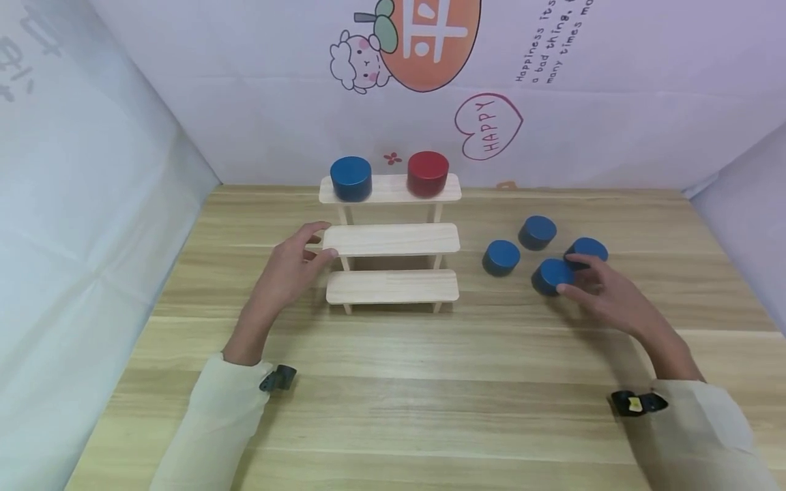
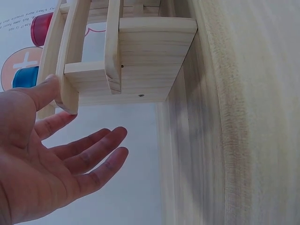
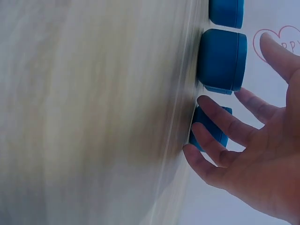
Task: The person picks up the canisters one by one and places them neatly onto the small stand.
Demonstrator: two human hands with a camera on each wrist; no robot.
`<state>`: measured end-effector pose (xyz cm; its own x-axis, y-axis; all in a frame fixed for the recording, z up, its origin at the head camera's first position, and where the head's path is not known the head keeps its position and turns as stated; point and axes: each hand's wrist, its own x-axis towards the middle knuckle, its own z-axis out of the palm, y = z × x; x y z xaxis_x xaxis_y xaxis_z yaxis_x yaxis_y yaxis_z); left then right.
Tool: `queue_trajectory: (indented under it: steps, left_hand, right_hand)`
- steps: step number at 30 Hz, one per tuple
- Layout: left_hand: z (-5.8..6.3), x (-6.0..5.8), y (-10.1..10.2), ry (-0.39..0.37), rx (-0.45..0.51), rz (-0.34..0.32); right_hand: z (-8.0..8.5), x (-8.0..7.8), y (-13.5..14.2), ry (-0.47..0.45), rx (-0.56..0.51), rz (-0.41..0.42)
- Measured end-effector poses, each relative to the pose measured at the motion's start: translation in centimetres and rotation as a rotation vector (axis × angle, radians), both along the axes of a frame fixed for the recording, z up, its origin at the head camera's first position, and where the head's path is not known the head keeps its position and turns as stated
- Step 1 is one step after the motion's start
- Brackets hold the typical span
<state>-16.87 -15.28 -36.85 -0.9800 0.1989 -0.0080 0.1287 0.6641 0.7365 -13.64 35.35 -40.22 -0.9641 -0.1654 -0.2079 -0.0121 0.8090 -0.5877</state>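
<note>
A three-step wooden display stand (image 1: 393, 286) stands toward the back of the wood table. At its left end, my left hand (image 1: 288, 273) pinches the middle shelf (image 1: 393, 239) between thumb and index finger; the other fingers extend loosely in the left wrist view. My right hand (image 1: 614, 300) is spread beside the nearest blue round tin (image 1: 550, 275), thumb and index finger either side of it. In the right wrist view the thumb is apart from that lidded tin (image 3: 220, 61). Another blue tin (image 1: 587, 251) sits just behind the right fingers, partly hidden.
On the top shelf (image 1: 389, 189) are a blue tin (image 1: 351, 179) and a red tin (image 1: 428, 174). Two further blue tins (image 1: 501, 258) (image 1: 537, 232) stand right of the stand. A printed white cloth (image 1: 276, 123) hangs behind the table.
</note>
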Motion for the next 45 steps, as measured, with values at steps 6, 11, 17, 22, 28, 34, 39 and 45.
queue_trajectory:
  steps: [6, 11, 17, 22, 28, 34, 39, 45]
  left_hand:
    - [-0.1, 0.0, 0.2, 0.004, 0.001, 0.002]
    - [-0.1, 0.1, 0.1, 0.003, 0.003, 0.004]
    - [-0.1, 0.3, 0.1, -0.004, 0.011, 0.003]
    - [-0.1, 0.4, 0.1, -0.008, 0.021, 0.009]
    - [-0.1, 0.2, 0.2, -0.011, 0.025, -0.002]
    - [0.0, 0.1, 0.1, -0.010, 0.027, 0.011]
    - [-0.1, 0.0, 0.0, -0.019, 0.027, 0.020]
    - [-0.1, 0.1, 0.0, -0.034, 0.043, 0.030]
  right_hand:
    - [-0.2, -0.3, -0.2, -0.018, 0.012, 0.001]
    - [0.0, -0.5, -0.5, -0.035, 0.022, 0.001]
    - [0.0, -0.7, -0.7, -0.039, 0.032, 0.004]
    - [0.0, -0.8, -1.0, -0.028, 0.040, 0.003]
    - [0.1, -0.6, -1.1, -0.047, 0.045, -0.013]
    - [-0.1, -0.9, -1.4, -0.053, 0.041, -0.040]
    - [-0.3, -1.1, -1.5, -0.061, 0.050, -0.045]
    - [-0.2, -1.1, -1.5, -0.039, 0.055, -0.042]
